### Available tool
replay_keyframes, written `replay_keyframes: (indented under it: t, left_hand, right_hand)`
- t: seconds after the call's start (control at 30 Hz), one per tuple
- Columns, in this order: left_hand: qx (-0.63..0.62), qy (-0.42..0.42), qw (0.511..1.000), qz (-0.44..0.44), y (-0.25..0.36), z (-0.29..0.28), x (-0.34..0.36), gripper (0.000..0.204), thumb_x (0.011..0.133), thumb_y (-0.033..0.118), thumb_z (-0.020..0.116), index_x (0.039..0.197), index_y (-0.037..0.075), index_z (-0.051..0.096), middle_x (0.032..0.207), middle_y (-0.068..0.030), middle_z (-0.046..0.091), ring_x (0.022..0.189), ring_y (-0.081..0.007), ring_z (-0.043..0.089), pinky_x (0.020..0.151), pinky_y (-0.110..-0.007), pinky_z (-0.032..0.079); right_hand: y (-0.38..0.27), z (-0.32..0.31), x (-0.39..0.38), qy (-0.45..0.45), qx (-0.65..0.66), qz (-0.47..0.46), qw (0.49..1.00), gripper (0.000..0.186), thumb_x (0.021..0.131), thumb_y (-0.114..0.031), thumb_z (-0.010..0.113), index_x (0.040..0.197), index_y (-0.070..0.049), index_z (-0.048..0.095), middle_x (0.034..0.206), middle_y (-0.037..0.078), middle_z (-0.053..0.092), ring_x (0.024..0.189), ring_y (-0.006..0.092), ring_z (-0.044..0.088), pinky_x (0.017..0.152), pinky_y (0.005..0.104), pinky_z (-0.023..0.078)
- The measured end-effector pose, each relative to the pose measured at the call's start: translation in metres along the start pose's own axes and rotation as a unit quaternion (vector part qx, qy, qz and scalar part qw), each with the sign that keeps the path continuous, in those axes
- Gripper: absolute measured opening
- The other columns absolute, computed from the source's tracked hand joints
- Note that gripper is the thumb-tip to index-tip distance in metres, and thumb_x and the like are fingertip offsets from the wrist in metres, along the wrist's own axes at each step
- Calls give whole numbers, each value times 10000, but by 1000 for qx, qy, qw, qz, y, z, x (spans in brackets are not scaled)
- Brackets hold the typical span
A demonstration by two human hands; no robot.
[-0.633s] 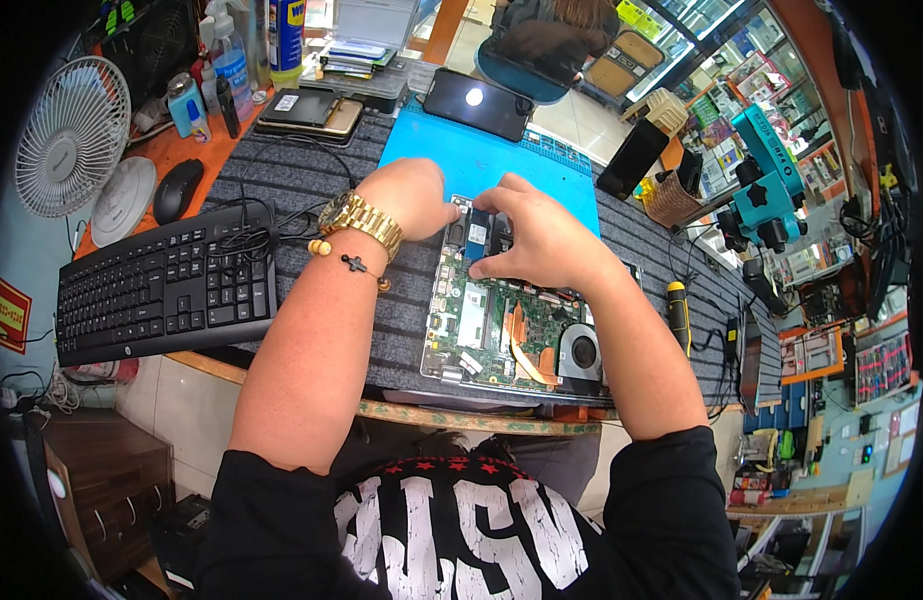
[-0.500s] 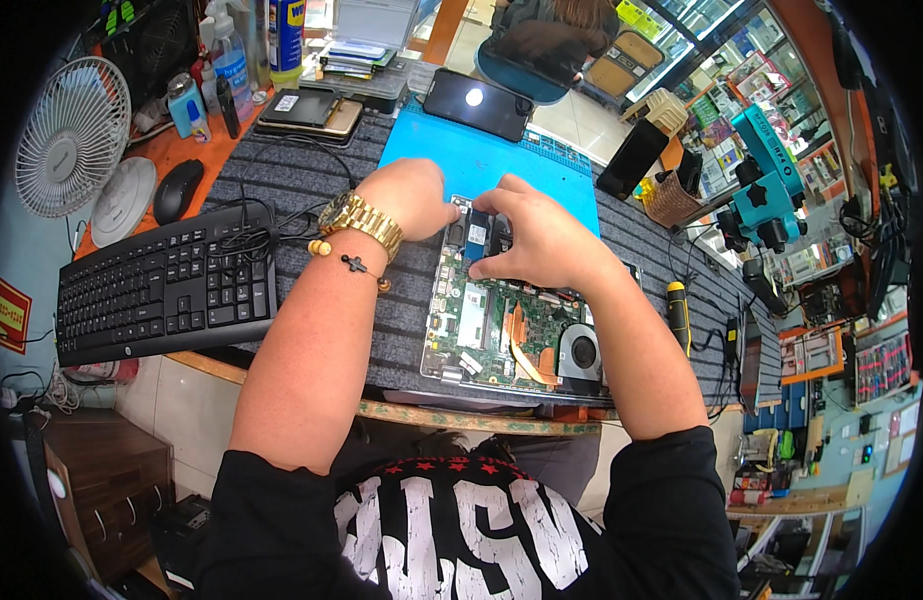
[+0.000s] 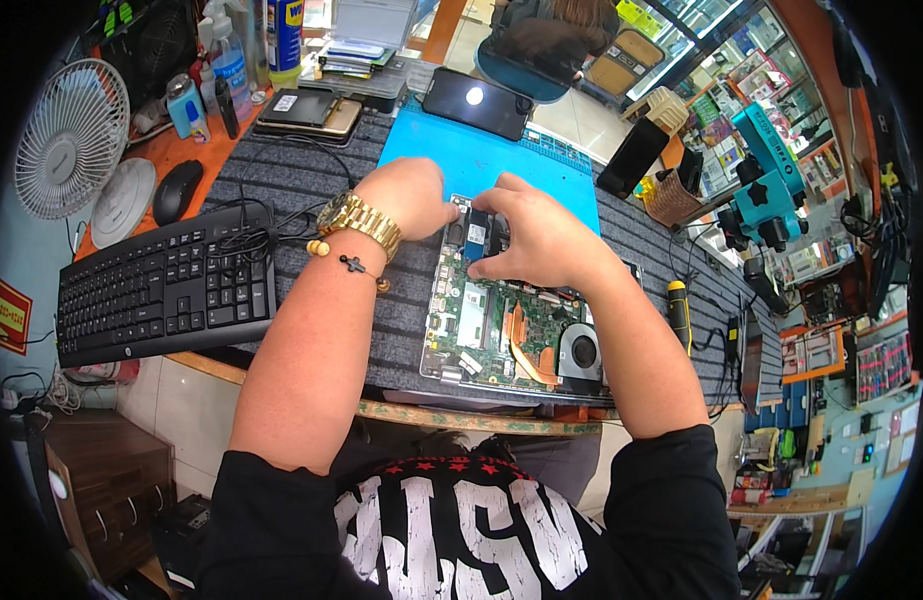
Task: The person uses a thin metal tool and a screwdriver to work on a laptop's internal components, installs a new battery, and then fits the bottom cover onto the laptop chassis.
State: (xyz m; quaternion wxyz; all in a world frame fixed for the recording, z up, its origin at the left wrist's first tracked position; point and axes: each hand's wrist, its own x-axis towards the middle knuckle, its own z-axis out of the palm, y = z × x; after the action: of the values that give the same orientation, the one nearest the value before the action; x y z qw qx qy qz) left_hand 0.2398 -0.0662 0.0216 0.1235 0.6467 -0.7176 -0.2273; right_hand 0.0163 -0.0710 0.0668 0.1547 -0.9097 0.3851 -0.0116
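Note:
An opened laptop base (image 3: 460, 345) lies on the bench, with its green circuit board, copper heat pipe and round black fan (image 3: 583, 350) bared. Near its far left part sits a slim blue-and-black solid-state drive (image 3: 476, 236) with a white label. My right hand (image 3: 542, 235) arches over this drive, thumb at its near end and fingertips at its far end. At the far left corner of the base is my left hand (image 3: 412, 200), curled closed with the thumb at the edge; its other fingers are mostly hidden. A gold watch (image 3: 360, 220) circles my left wrist.
A blue work mat (image 3: 452, 150) extends beyond the laptop, with a black phone (image 3: 477, 103) at its far edge. Left are a black keyboard (image 3: 172, 285), a mouse (image 3: 179, 191) and a fan (image 3: 72, 138). Right are a yellow-black screwdriver (image 3: 679, 312) and a teal microscope (image 3: 767, 180).

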Motion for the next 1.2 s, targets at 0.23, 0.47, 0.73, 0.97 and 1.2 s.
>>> replay_keyframes:
  t: [0.23,0.47,0.73,0.97,1.2]
  left_hand:
    - [1,3,1000,2,0,0,0,434,950,426,837,1082,13,822,1056,-231,816,1008,-400,781,912,-485,617]
    - [1,6,1000,1,0,0,-1,437,948,432,837,1074,14,821,1047,-227,816,995,-398,782,902,-483,617]
    - [-19,11,1000,19,4,0,-4,569,932,551,825,1025,-10,810,988,-253,804,942,-401,782,871,-490,621]
    - [12,-6,1000,-2,14,5,-4,700,860,651,850,983,-36,793,965,-259,801,920,-412,786,851,-497,621]
    - [-17,7,1000,-19,18,4,-8,647,846,591,887,1018,-23,777,1001,-244,806,953,-404,784,876,-490,619]
  right_hand:
    - [-2,0,-1,12,4,1,1000,776,744,-313,994,1377,26,699,1250,182,658,1189,389,688,1053,466,566]
    - [-1,-1,-1,-4,7,1,1000,777,750,-351,994,1376,16,717,1284,188,655,1184,381,695,1032,453,578]
    - [-5,-3,-4,-19,-8,3,1000,796,773,-318,981,1436,7,681,1272,195,678,1166,387,698,1037,466,570]
    - [-7,-1,-6,22,16,-17,999,886,792,-270,978,1541,-19,577,1386,223,702,1303,409,671,1113,473,558]
    - [9,-10,-42,121,29,-15,992,732,845,-261,961,1461,-12,655,1335,178,718,1035,312,717,947,422,609]
